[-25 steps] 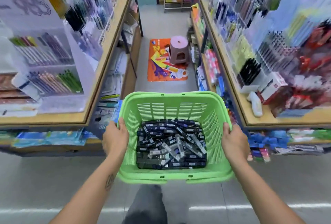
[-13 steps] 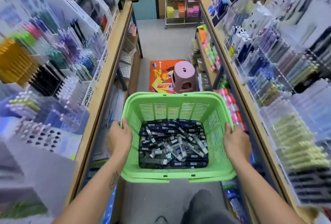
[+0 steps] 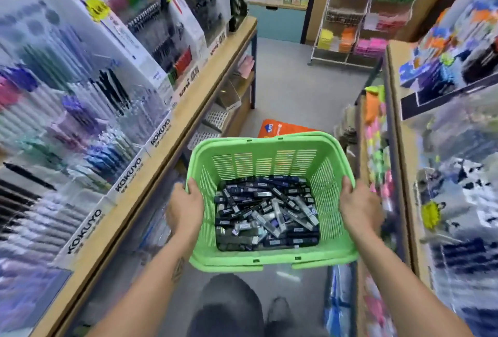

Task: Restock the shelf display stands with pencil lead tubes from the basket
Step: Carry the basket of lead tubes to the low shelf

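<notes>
Left hand [image 3: 185,206] and right hand [image 3: 359,206] grip green basket [image 3: 265,148] of dark tubes [image 3: 266,215].

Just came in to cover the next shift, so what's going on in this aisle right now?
A person stands in a stationery aisle carrying a green basket with both hands, the left hand gripping its left rim and the right hand its right rim. The basket holds a loose pile of dark pencil lead tubes. Pen display stands line the left shelf. No tube has been taken out yet.
</notes>
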Tool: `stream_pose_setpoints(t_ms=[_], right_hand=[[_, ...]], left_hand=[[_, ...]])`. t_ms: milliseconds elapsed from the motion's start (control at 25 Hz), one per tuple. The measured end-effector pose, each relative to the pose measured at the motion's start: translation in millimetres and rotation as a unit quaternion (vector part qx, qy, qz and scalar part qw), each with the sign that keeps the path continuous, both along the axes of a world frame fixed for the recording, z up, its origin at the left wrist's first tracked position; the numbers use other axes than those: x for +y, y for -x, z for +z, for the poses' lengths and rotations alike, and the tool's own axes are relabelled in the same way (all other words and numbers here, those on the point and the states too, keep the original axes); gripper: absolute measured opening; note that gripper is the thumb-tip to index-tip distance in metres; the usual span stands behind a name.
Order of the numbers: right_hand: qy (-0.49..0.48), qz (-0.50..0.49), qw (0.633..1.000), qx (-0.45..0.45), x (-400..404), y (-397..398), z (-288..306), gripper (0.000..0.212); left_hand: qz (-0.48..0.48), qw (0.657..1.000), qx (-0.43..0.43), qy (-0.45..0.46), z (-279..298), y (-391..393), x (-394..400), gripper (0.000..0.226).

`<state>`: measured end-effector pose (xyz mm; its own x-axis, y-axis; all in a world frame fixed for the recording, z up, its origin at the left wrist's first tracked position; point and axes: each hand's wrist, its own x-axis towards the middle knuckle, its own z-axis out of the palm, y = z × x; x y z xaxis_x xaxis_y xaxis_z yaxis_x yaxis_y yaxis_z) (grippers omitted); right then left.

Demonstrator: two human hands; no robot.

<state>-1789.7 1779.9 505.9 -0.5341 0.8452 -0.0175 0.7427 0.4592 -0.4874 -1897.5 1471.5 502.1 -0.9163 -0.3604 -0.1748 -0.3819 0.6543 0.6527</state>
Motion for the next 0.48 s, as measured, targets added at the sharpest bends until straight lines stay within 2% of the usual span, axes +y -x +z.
stream_pose_setpoints(t_ms=[120,320,480], right_hand=[[-0.013,0.056,0.998,-0.019,45,94,-5,0.048],[-0.037,0.101,0.994,-0.022,96,232,-37,0.049],[-0.048,0.142,0.987,-0.058,128,341,-61,0.049]], left_hand=[[0.038,0.999,0.001,-0.013,-9,64,35,0.041],[0.097,0.995,-0.024,-0.029,-50,167,80,0.044],[0.135,0.989,-0.050,-0.037,-80,237,109,0.044]])
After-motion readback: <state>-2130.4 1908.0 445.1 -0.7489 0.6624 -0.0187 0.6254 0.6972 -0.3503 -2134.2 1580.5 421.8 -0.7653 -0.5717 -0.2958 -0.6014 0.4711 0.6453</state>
